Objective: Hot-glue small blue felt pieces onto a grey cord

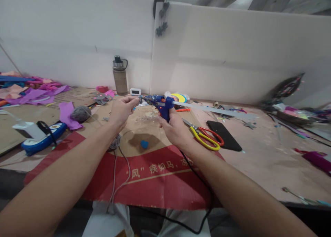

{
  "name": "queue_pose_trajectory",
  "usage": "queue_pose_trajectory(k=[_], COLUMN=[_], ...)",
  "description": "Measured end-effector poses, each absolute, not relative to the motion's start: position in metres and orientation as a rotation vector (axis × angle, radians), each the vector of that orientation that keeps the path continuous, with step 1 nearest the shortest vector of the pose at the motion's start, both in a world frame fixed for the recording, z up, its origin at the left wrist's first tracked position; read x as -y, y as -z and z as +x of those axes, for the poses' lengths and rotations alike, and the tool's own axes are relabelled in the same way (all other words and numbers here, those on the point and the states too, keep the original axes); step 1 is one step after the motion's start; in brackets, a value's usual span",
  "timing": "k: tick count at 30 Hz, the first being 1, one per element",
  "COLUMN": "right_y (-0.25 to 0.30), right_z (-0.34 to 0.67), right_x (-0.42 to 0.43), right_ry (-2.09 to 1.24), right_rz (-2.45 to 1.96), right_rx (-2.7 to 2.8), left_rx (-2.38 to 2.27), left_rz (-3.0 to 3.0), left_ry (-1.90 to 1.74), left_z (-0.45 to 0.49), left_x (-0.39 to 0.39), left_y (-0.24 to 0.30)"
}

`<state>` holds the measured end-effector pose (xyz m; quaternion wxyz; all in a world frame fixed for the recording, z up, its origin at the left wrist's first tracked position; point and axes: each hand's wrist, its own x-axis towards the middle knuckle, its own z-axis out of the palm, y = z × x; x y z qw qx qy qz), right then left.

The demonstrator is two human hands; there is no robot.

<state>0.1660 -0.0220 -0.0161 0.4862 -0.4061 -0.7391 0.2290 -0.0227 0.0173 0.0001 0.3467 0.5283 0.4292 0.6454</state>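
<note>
My right hand (176,128) is wrapped around the handle of a blue hot glue gun (164,109), which points left. A long, clear glue stick (204,107) sticks out of its back. Close to the nozzle, my left hand (123,109) is closed in a pinch; what its fingertips hold is too small to make out. Grey yarn (115,142) is bunched below my left wrist, and strands hang over the table's front edge. A small blue piece (144,144) lies on the cardboard (155,188) between my arms.
Right of my right hand lie red-and-yellow-handled scissors (205,137) and a black phone (223,135). A blue power strip (43,138), a grey yarn ball (81,113) and felt scraps (33,90) sit left. A bottle (120,78) stands at the back. The gun's black cord (199,178) loops under my right arm.
</note>
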Motion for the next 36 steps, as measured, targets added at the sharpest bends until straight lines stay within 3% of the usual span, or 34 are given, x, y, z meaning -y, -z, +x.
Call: queue_pose_trajectory(k=[9,19,22,26,30,32,36], right_y=[0.016,0.029,0.031,0.024,0.013,0.011,0.016], right_z=[0.165,0.184,0.191,0.202,0.196,0.18,0.139], right_x=[0.024,-0.014,-0.023,-0.018,-0.005,0.0,0.005], right_ry=[-0.61,-1.072,-0.904,-0.41,-0.099,-0.239,-1.049], right_rz=[-0.976,-1.294,-1.571,-1.849,-1.648,-1.331,-0.824], right_rx=[1.746,1.51,1.688,2.037,1.909,1.761,1.382], left_rx=[-1.097,-1.182,-1.238,-1.377,-1.435,-1.435,-1.46], left_rz=[1.335,1.419,1.508,1.656,1.844,1.955,2.245], left_ry=[-1.657,-1.68,-1.7,-1.708,-1.683,-1.663,-1.645], left_z=[-0.029,-0.028,-0.028,-0.029,-0.025,-0.021,-0.014], left_x=[-0.024,-0.023,-0.022,-0.019,-0.014,-0.01,-0.003], left_y=[0.003,0.004,0.004,0.002,-0.001,-0.001,0.0])
